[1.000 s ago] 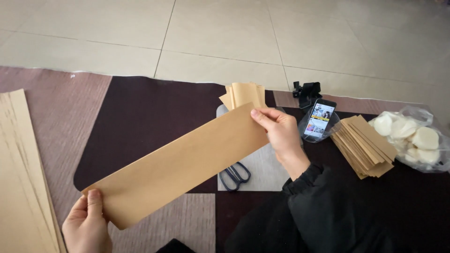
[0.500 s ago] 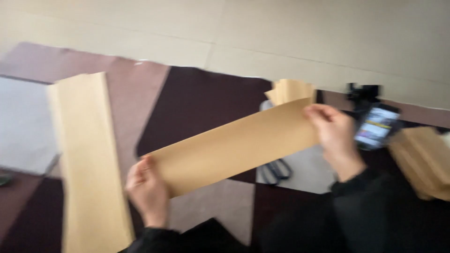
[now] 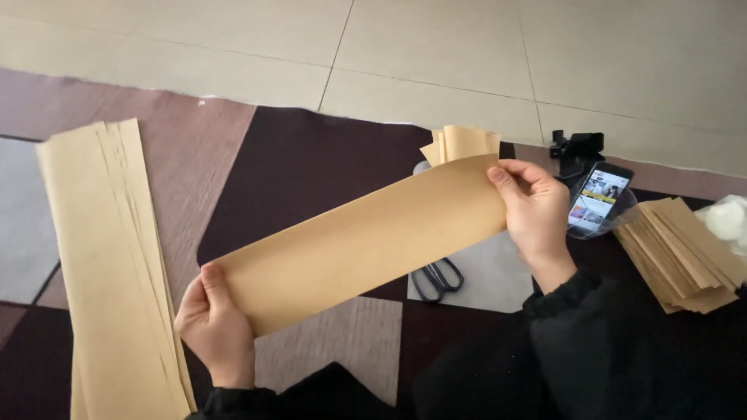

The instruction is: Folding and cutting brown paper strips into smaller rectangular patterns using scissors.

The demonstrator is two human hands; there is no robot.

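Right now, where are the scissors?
In the head view, the scissors lie on the grey patch of the rug, right of centre, partly hidden under the long brown paper strip both hands hold.

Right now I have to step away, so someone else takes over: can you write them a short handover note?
Left hand grips the lower end of a long tan paper strip; right hand grips its upper end, held flat above the rug. Uncut strip stack lies left, scissors under the strip, folded pieces right. This strip shows no fold or cut.
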